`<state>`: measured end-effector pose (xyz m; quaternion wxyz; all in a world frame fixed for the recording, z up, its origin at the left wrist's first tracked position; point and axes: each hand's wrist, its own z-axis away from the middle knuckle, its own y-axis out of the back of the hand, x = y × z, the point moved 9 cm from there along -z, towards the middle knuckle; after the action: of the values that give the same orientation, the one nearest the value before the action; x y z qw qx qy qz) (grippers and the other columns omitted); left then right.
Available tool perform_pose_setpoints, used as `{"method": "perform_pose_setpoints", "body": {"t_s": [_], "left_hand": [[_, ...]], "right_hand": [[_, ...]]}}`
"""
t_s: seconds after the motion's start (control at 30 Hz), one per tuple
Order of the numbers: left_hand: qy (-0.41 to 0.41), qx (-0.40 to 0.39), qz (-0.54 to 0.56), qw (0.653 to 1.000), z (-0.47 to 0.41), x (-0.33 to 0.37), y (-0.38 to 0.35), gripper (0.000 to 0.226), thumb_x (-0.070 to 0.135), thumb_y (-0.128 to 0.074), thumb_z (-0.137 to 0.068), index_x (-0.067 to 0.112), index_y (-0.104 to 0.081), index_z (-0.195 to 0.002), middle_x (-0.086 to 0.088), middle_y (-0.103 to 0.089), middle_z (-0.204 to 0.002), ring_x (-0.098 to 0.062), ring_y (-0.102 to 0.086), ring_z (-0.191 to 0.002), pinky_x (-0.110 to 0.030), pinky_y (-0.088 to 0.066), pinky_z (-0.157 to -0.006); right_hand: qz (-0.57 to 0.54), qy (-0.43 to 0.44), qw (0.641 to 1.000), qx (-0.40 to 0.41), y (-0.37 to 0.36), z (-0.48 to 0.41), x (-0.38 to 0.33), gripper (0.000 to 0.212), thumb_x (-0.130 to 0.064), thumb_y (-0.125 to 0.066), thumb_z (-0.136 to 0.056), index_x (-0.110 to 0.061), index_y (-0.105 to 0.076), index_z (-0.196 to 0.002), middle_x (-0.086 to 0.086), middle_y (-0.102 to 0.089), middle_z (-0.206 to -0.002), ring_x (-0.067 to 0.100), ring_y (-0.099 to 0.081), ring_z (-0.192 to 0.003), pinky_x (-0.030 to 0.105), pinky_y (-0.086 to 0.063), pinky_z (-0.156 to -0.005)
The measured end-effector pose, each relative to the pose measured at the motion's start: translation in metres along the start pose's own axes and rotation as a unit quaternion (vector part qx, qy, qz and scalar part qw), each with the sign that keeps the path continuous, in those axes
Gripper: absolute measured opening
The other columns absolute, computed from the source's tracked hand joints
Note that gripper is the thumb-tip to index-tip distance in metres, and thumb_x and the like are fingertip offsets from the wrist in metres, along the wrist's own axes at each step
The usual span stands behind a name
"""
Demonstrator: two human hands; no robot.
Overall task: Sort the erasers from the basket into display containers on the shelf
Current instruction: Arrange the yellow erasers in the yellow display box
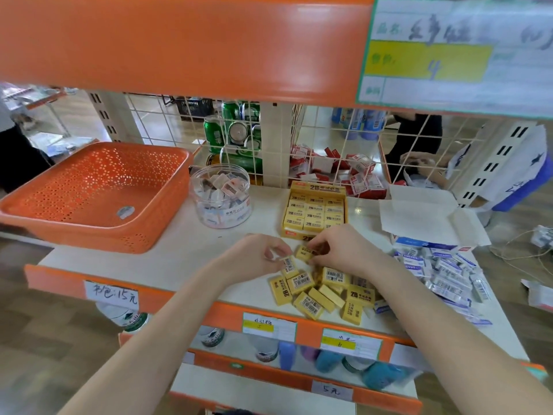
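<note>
Several yellow 2B erasers [326, 290] lie in a loose pile at the shelf's front edge. My left hand [263, 254] pinches one yellow eraser [288, 265] with its barcode up. My right hand [338, 247] grips another yellow eraser [303, 253] just above the pile. Behind my hands stands a yellow display box [314, 214] filled with rows of the same erasers. The orange perforated basket [98, 193] sits at the left with no erasers visible in it.
A clear round tub [220, 199] of small wrapped items stands between basket and box. An open white and blue box [431, 223] and several blue-white packets [449, 274] lie at the right. The wire grid backs the white shelf [179, 253]; an orange shelf overhangs above.
</note>
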<state>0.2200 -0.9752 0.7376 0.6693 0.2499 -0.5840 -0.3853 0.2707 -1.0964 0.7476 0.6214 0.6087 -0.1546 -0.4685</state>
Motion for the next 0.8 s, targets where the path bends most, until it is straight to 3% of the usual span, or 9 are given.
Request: {"method": "perform_pose_setpoints", "body": {"t_s": [0.2,0.37,0.47,0.53,0.63,0.7,0.8], "left_hand": [[-0.013,-0.04,-0.005,0.999,0.003,0.002,-0.003,0.039,0.023,-0.068,-0.084,0.034,-0.06,-0.121,0.014,-0.061,-0.116,-0.006,-0.053,-0.099,-0.023,-0.044,-0.085],[-0.037,-0.055,-0.032,0.997,0.0,0.007,-0.008,0.037,0.022,-0.067,-0.085,0.036,-0.061,-0.119,0.013,-0.056,-0.12,-0.006,-0.049,-0.101,-0.025,-0.041,-0.089],[-0.049,-0.041,-0.067,0.996,-0.003,0.006,-0.007,0.033,0.025,-0.069,-0.085,0.033,-0.062,-0.116,0.012,-0.055,-0.116,-0.006,-0.047,-0.1,-0.026,-0.04,-0.09],[-0.047,-0.016,-0.096,0.994,-0.005,0.003,-0.002,0.028,0.033,-0.07,-0.082,0.032,-0.061,-0.108,0.013,-0.054,-0.109,-0.008,-0.048,-0.102,-0.028,-0.041,-0.088],[-0.024,0.025,-0.105,0.994,-0.005,-0.004,0.008,0.026,0.038,-0.073,-0.078,0.031,-0.058,-0.098,0.018,-0.05,-0.097,-0.008,-0.049,-0.092,-0.026,-0.039,-0.075],[-0.009,0.049,-0.097,0.994,-0.005,-0.009,0.013,0.026,0.037,-0.074,-0.077,0.032,-0.055,-0.095,0.018,-0.052,-0.095,-0.007,-0.048,-0.085,-0.026,-0.038,-0.07],[0.004,0.072,-0.076,0.995,-0.002,-0.014,0.015,0.029,0.032,-0.074,-0.077,0.034,-0.049,-0.09,0.016,-0.058,-0.098,-0.011,-0.049,-0.08,-0.03,-0.045,-0.071]], "right_hand": [[0.013,0.01,1.0,0.002,-0.001,-0.002,-0.001,0.036,-0.017,-0.063,-0.087,-0.023,-0.062,-0.123,-0.005,-0.063,-0.122,0.012,-0.058,-0.106,0.026,-0.047,-0.091],[0.02,0.026,0.999,-0.002,-0.002,-0.001,-0.001,0.052,0.007,-0.05,-0.085,-0.03,-0.063,-0.119,-0.003,-0.058,-0.126,0.016,-0.055,-0.11,0.03,-0.048,-0.092],[0.008,0.055,0.998,-0.017,-0.001,0.003,-0.005,0.056,0.012,-0.044,-0.083,-0.031,-0.069,-0.109,-0.006,-0.057,-0.127,0.014,-0.052,-0.115,0.029,-0.045,-0.098],[-0.006,0.067,0.998,-0.018,0.0,0.006,-0.006,0.058,0.012,-0.041,-0.084,-0.032,-0.067,-0.112,-0.007,-0.057,-0.127,0.014,-0.053,-0.113,0.029,-0.046,-0.095],[-0.066,0.054,0.996,0.029,0.011,0.009,-0.002,0.041,-0.005,-0.047,-0.092,-0.034,-0.064,-0.116,-0.01,-0.063,-0.109,0.007,-0.062,-0.086,0.029,-0.055,-0.078],[-0.04,0.053,0.996,0.061,0.019,0.01,-0.004,0.025,-0.026,-0.054,-0.093,-0.029,-0.065,-0.116,-0.012,-0.064,-0.102,0.003,-0.059,-0.082,0.025,-0.053,-0.079],[0.017,0.036,0.999,0.025,0.01,0.007,-0.005,0.04,-0.048,-0.06,-0.086,-0.025,-0.063,-0.118,-0.007,-0.065,-0.101,0.005,-0.056,-0.084,0.021,-0.049,-0.074]]}}
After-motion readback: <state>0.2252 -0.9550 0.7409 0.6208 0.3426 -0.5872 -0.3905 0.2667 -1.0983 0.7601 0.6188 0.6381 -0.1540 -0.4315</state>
